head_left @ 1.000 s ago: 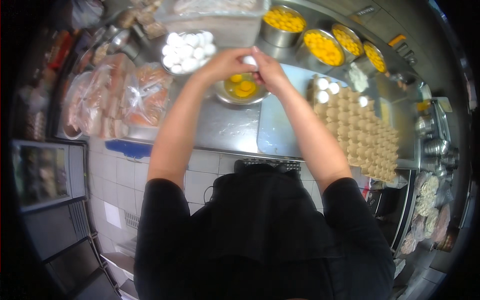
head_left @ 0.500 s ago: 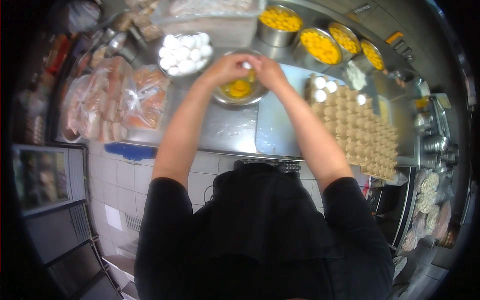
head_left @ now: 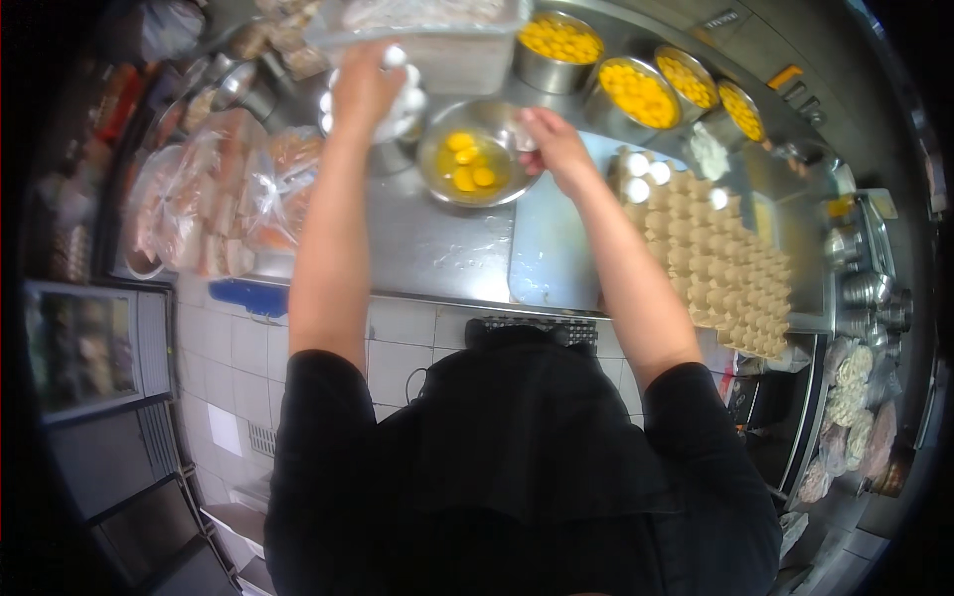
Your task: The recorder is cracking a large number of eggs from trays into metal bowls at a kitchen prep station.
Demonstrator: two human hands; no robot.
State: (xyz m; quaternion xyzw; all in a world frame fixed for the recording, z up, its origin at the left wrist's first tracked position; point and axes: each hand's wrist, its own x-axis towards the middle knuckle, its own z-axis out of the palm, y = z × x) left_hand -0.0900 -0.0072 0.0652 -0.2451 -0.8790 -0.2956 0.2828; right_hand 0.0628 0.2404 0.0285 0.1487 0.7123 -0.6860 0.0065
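Note:
My left hand (head_left: 363,87) reaches over a bowl full of white eggs (head_left: 405,117) at the back left. Motion smears its fingers. One egg (head_left: 395,57) shows by the fingertips, but whether they grip it I cannot make out. At the centre sits a steel mixing bowl (head_left: 434,189) with several yellow yolks (head_left: 463,159) in clear egg white. Beside that bowl's right rim, my right hand (head_left: 556,149) is closed on a pale, thin eggshell (head_left: 524,134), partly hidden by the fingers.
Steel pots of yolks (head_left: 636,91) line the back right. A pale blue cutting board (head_left: 552,243) lies right of the mixing bowl, with cardboard egg trays (head_left: 711,253) beyond it, a few eggs on top. Plastic bags (head_left: 189,209) of food lie at left; a large clear-lidded container (head_left: 462,65) stands behind.
My hands were together over the mixing bowl and have parted. The left moved back and left to the eggs; the right shifted to the bowl's right rim. More yolks show in the bowl.

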